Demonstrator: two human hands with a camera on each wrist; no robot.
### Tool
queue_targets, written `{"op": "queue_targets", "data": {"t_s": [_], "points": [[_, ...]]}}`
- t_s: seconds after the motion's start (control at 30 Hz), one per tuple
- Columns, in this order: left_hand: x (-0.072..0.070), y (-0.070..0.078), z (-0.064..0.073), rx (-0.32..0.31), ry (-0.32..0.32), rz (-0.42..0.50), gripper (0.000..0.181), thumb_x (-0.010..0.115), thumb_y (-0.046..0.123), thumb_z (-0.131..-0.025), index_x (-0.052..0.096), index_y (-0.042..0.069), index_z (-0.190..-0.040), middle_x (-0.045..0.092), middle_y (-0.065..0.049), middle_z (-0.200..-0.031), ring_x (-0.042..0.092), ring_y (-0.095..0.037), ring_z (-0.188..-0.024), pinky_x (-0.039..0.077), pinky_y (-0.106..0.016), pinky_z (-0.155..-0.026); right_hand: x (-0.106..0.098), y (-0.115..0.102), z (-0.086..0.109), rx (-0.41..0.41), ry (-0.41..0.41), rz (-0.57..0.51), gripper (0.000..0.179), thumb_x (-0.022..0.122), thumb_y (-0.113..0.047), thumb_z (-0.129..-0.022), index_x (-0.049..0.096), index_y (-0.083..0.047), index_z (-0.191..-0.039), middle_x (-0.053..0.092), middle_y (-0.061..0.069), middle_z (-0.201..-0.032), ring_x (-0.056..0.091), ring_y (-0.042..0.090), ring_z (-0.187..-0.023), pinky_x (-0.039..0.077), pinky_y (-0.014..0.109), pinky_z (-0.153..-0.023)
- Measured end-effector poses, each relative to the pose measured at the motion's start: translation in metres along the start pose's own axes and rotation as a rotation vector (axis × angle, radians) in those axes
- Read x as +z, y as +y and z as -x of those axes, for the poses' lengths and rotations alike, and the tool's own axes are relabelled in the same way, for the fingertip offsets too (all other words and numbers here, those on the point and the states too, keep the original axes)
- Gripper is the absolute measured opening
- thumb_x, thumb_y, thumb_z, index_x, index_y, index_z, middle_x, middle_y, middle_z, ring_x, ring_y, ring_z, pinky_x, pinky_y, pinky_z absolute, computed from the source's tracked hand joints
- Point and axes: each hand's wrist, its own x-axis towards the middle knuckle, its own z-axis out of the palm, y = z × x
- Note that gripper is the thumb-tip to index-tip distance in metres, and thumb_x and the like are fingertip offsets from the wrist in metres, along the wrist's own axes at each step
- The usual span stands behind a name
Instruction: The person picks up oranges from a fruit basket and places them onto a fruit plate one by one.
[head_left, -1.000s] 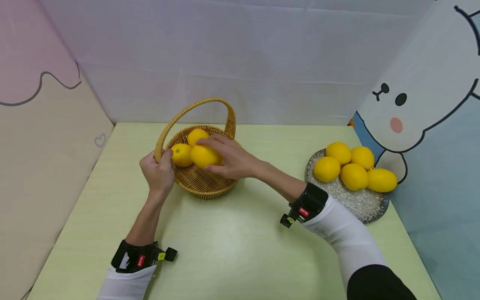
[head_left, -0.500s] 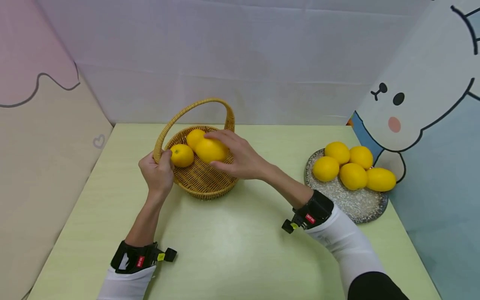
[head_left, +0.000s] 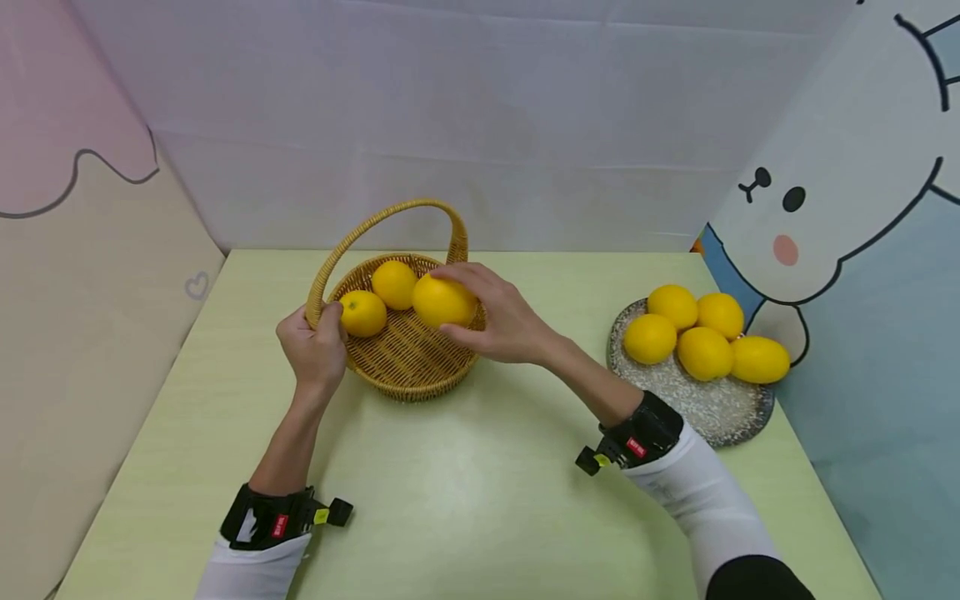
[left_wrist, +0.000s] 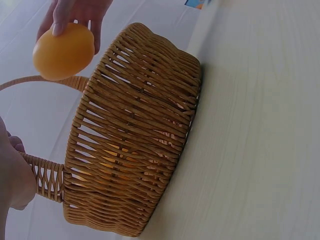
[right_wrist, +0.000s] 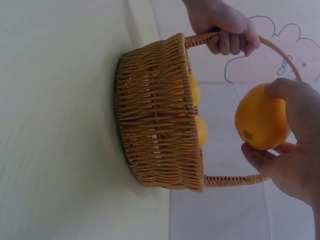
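Observation:
A wicker basket (head_left: 408,367) with a tall arched handle (head_left: 375,218) stands at the table's back left. My left hand (head_left: 315,346) grips the handle near its left base, the fingers curled round it in the right wrist view. Between thumb and fingers my right hand (head_left: 502,317) holds a lemon (head_left: 442,302). Both wrist views show this held lemon (right_wrist: 262,117) above the basket rim, apart from it. Inside the basket lie two more lemons, one near the left hand (head_left: 363,314) and another lemon (head_left: 394,284) behind it.
On the table's right side a speckled grey plate (head_left: 720,412) carries several lemons (head_left: 705,353), grouped toward its back. A pale wall (head_left: 480,167) rises behind the table's back edge, and a printed blue panel (head_left: 885,375) stands along the right.
My right hand has moved to the right with its lemon, uncovering more of the two lemons in the basket. The left hand keeps its grip on the handle.

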Motion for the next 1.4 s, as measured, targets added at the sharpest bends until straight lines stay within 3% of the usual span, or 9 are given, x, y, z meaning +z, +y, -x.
{"op": "queue_targets", "data": {"t_s": [0.27,0.97,1.4], "points": [[0.000,-0.001,0.000,0.011,0.000,0.011,0.042,0.049,-0.011,-0.093,0.043,0.005,-0.054,0.041,0.011,-0.043,0.032,0.000,-0.034,0.024,-0.010,-0.033,-0.017,0.006,0.022,0.038,0.047,0.003,0.067,0.080,-0.020,-0.086,0.053,-0.010,-0.147,0.052,0.007,-0.144,0.053,0.013,-0.115,0.057,0.033,-0.084],[0.001,0.001,0.000,0.014,0.002,-0.006,0.042,0.049,-0.010,-0.093,0.044,0.007,-0.054,0.041,0.011,-0.043,0.032,0.000,-0.034,0.025,-0.009,-0.033,-0.064,0.021,0.096,0.110,0.189,0.080,0.069,0.084,-0.008,-0.079,0.056,-0.006,-0.142,0.055,0.012,-0.140,0.057,0.019,-0.115,0.059,0.041,-0.083],[0.000,0.001,0.000,0.011,0.005,0.006,0.043,0.049,-0.012,-0.092,0.044,0.007,-0.053,0.040,0.012,-0.042,0.031,-0.001,-0.034,0.023,-0.010,-0.032,-0.093,0.021,0.145,0.250,0.248,0.179,0.071,0.086,-0.007,-0.078,0.057,-0.007,-0.142,0.055,0.011,-0.140,0.055,0.019,-0.112,0.052,0.029,-0.082]]}}
